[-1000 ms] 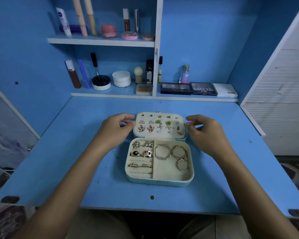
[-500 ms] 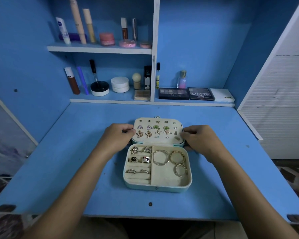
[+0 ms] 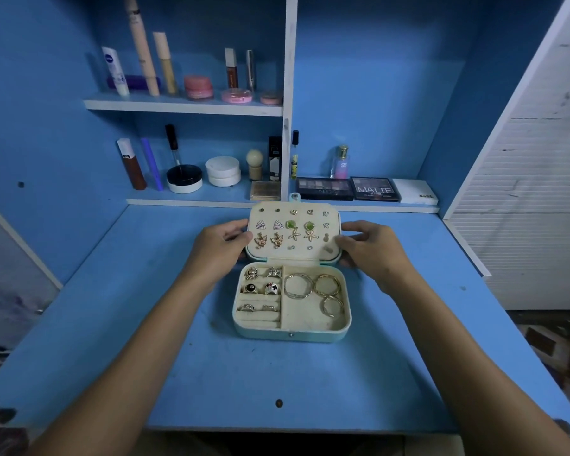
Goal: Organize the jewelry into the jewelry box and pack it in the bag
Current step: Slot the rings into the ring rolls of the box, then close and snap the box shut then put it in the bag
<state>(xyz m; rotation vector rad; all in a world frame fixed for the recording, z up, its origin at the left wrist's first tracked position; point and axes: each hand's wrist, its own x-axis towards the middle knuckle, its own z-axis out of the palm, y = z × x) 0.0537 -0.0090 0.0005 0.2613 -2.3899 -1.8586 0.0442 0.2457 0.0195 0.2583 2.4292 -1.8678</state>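
A pale mint jewelry box (image 3: 292,335) lies open on the blue desk (image 3: 211,373). Its lid (image 3: 293,255) is tilted up from the desk and carries several earrings (image 3: 285,233) pinned in rows. The left part of the base holds several rings (image 3: 260,286) in slots. Three gold hoops (image 3: 315,287) lie in the right compartment. My left hand (image 3: 219,246) grips the lid's left edge. My right hand (image 3: 367,246) grips the lid's right edge. No bag is in view.
Shelves at the back hold cosmetics: tubes and pink jars (image 3: 198,87) on the upper shelf, white jars (image 3: 222,171), a perfume bottle (image 3: 341,162) and eyeshadow palettes (image 3: 374,189) on the lower one. A white slatted panel (image 3: 540,192) stands to the right.
Both hands have closed on the lid's side edges and raised it off the desk, so it now stands steeper toward me. The camera has tipped down slightly.
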